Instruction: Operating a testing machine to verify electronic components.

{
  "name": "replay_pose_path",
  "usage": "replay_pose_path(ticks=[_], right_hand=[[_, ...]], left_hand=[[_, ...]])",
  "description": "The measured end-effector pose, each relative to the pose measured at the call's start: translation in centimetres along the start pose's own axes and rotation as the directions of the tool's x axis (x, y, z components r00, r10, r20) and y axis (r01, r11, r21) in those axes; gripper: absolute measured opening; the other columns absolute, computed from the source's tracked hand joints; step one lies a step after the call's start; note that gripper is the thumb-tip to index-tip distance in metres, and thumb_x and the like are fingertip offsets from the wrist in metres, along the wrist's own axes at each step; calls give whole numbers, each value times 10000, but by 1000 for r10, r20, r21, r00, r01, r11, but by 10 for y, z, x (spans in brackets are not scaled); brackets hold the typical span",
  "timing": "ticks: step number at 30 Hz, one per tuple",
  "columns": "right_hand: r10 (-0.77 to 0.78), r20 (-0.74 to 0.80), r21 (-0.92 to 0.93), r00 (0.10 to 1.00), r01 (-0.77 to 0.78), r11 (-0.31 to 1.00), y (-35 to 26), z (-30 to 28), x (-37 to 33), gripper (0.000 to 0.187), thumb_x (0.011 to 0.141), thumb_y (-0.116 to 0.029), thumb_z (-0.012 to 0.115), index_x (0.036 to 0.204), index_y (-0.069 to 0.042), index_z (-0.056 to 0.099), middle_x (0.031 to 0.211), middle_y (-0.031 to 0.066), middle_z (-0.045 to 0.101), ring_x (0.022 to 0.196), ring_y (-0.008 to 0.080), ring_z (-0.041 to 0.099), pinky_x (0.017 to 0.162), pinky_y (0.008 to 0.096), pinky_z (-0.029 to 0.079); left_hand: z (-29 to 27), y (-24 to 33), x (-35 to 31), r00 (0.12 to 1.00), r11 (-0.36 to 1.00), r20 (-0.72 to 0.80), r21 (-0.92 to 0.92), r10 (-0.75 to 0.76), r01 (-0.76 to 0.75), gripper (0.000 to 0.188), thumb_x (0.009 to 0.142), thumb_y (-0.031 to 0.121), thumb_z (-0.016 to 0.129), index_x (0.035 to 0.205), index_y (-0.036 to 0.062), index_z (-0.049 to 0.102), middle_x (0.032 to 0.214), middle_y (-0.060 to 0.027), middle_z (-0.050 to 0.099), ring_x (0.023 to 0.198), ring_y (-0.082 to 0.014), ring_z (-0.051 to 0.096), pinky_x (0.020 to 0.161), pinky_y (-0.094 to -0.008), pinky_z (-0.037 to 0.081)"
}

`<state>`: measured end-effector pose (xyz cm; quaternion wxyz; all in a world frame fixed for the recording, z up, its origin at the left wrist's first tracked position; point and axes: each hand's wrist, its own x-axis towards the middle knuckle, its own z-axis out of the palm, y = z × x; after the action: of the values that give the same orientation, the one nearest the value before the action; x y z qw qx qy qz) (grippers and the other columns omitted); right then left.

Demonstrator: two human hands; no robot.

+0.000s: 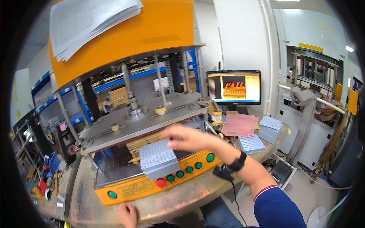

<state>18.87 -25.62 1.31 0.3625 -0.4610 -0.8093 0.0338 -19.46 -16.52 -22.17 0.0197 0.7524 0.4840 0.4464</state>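
Note:
My right hand [184, 137] reaches from the right over the front of a press, its fingers stretched left, apart from the thumb and a little blurred. I see nothing held in it. Just below and left of it, a light-blue block with a grid of small cells on top [156, 155] sits on the press's front edge, partly over the orange button panel [131, 189]. Whether my fingertips touch the block I cannot tell. My left hand [127, 216] rests at the near table edge, thumb apart from the fingers, with nothing visible in it.
The press's metal plate [146, 116] hangs on rods above the work area. A monitor [234, 87] stands behind at right. Pink sheets [240, 125] and two more light-blue blocks [251, 144] lie right of the press. A black handheld device with a cable [223, 173] is near my right forearm.

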Motion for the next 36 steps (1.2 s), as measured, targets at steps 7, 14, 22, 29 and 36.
replay_pose_path(ticks=[7, 14, 22, 29, 36], right_hand=[[438, -322, 703, 839, -98, 704, -11, -18, 15, 520, 939, -190, 575, 1402, -32, 399, 1375, 111, 484, 1324, 197, 403, 1071, 348, 349], [501, -354, 725, 790, -107, 681, 17, -15, 0, 484, 950, -160, 541, 1390, -12, 405, 1392, 123, 471, 1283, 223, 460, 1070, 383, 373], [412, -2, 849, 911, -216, 483, 20, 20, -20, 423, 975, -208, 525, 1345, -10, 471, 1331, 113, 518, 1261, 219, 476, 1047, 366, 395], [481, 9, 515, 876, -417, 749, 44, 22, -4, 467, 955, -314, 556, 1330, -37, 523, 1317, 135, 538, 1266, 241, 452, 1059, 364, 348], [343, 3, -74, 939, -342, 937, 96, 43, 45, 497, 913, -358, 572, 1314, -64, 540, 1371, 220, 472, 1311, 385, 391, 1075, 440, 337]], left_hand=[[-12, 10, 4, 999, 1000, 42, -11, 19, -19, 199, 810, 187, 626, 702, 33, 561, 691, -156, 563, 693, -361, 558, 642, -447, 432], [-33, 7, 15, 948, 985, 316, -155, -25, 78, 212, 820, 200, 651, 777, -2, 601, 738, -157, 608, 688, -323, 579, 629, -401, 451], [-70, 46, 43, 866, 883, 499, -390, -35, 260, 209, 892, 208, 633, 881, 0, 616, 780, -44, 604, 746, -122, 547, 682, -279, 450], [-43, 83, 118, 906, 810, 393, -576, 160, 107, 170, 907, 178, 614, 961, 17, 621, 905, -33, 619, 786, -120, 540, 694, -254, 441], [24, 116, 215, 901, 897, 150, -251, 408, -364, 340, 901, 251, 569, 1145, 18, 613, 1153, -168, 621, 1134, -327, 535, 946, -386, 426]])
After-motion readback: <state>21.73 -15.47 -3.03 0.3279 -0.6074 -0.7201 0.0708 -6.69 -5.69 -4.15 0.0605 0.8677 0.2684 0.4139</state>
